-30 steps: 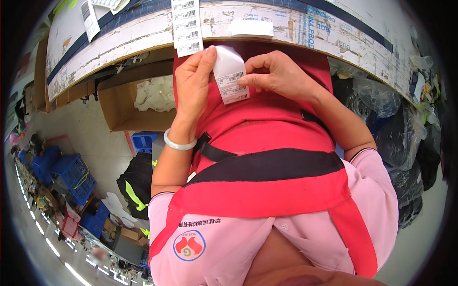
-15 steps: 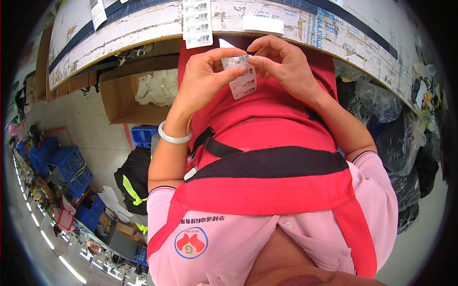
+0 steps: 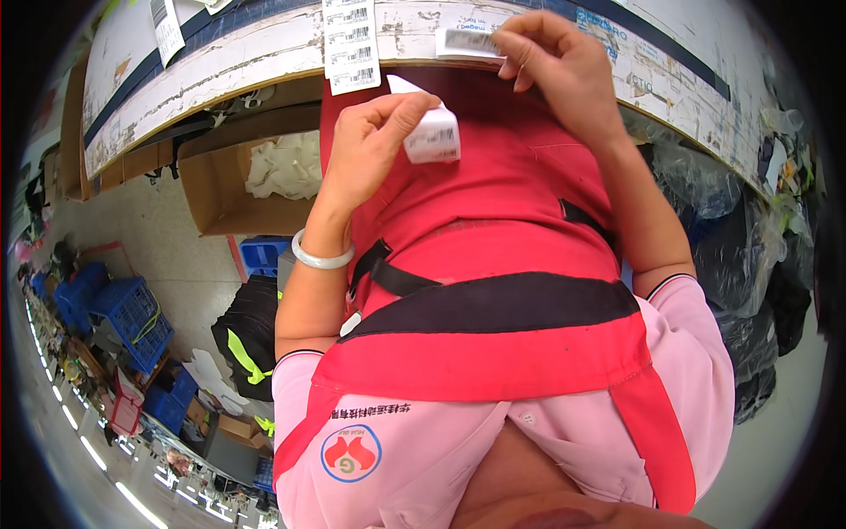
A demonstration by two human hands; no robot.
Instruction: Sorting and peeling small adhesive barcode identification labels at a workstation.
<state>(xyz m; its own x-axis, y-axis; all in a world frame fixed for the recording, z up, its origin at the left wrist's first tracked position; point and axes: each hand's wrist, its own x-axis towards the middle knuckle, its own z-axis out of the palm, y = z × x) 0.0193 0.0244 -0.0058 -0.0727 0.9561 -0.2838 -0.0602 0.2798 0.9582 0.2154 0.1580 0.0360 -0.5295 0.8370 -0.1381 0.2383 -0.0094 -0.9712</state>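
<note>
My left hand (image 3: 366,150) pinches a short strip of white barcode labels (image 3: 434,145) in front of the red apron (image 3: 520,181). The strip is curled, with a pointed white end sticking up behind my fingers. My right hand (image 3: 573,84) is up at the table's near edge, thumb and forefinger closed on the end of a single barcode label (image 3: 469,40). That label, slightly blurred, lies over a small white stack (image 3: 448,51); whether it touches the stack I cannot tell.
A longer strip of barcode labels (image 3: 354,55) hangs over the edge of the worn white table (image 3: 247,66). Another label (image 3: 166,31) lies farther left. Below the table stand a cardboard box (image 3: 216,189) with white scraps and, to the right, dark plastic bags (image 3: 736,264).
My hands have parted. The right one has moved up and away to the white stack with a single label, while the left keeps the strip, now curled and turned.
</note>
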